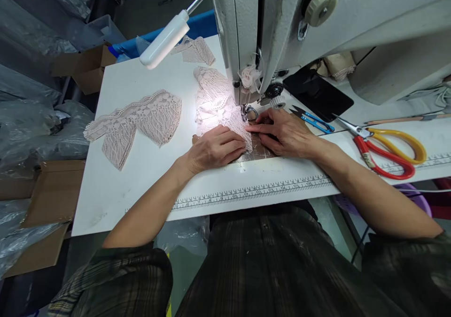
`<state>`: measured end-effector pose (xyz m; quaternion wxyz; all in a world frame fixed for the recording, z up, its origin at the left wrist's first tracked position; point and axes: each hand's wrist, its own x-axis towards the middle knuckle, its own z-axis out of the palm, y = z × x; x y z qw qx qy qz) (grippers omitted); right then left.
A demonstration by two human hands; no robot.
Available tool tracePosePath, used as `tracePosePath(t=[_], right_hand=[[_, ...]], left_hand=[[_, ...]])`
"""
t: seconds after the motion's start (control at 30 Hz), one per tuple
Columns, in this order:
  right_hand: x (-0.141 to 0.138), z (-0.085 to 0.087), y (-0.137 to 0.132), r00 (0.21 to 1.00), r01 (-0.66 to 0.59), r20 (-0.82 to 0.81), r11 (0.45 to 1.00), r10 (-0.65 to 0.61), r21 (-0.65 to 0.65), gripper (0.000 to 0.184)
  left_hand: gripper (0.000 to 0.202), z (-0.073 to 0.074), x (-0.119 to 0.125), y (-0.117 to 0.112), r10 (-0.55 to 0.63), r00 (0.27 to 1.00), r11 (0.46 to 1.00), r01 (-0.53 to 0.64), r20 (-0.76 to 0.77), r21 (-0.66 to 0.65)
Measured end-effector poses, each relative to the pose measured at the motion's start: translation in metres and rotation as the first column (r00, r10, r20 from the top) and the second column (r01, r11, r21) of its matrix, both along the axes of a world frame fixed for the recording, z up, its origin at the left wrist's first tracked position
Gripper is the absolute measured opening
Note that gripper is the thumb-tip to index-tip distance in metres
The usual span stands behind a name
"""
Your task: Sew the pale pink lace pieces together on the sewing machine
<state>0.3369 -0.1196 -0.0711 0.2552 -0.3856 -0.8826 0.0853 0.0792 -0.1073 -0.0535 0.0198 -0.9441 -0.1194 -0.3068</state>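
Pale pink lace (211, 89) lies bunched under the sewing machine's presser foot (244, 112), lit brightly by the lamp. My left hand (218, 149) rests on its near part, fingers curled together and pressing the fabric down. To the right of the foot, my right hand (282, 131) pinches the lace edge between thumb and forefinger; the exact contact is partly hidden. Beneath both hands is a brownish metal plate (260, 149). On the left of the table lies another lace piece (141, 119), shaped like two joined cups.
Right of the machine needle area lie blue thread snips (313, 119), a black phone (319, 94) and red-and-yellow scissors (384, 152). A white lamp (165, 40) hangs over the table's back. More lace (199, 50) lies behind. Cardboard boxes (52, 190) stand left; a printed ruler (253, 192) runs along the front edge.
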Motion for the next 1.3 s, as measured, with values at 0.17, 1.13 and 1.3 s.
tracePosePath(t=[0.17, 1.13, 1.3], right_hand=[[0.000, 0.005, -0.002, 1.000, -0.018, 0.020, 1.000, 0.018, -0.020, 0.040], [0.000, 0.012, -0.009, 0.988, 0.011, 0.155, 1.000, -0.013, 0.012, 0.038], [-0.004, 0.011, -0.009, 0.978, 0.052, 0.202, 0.998, -0.055, 0.017, 0.039]], left_hand=[[0.006, 0.000, -0.001, 0.000, 0.017, 0.999, 0.999, -0.018, -0.027, -0.041], [0.025, 0.017, -0.006, -0.004, 0.007, 0.970, 0.994, -0.034, -0.245, -0.106], [0.032, 0.015, -0.008, -0.006, 0.060, 0.959, 0.994, -0.082, -0.278, -0.068]])
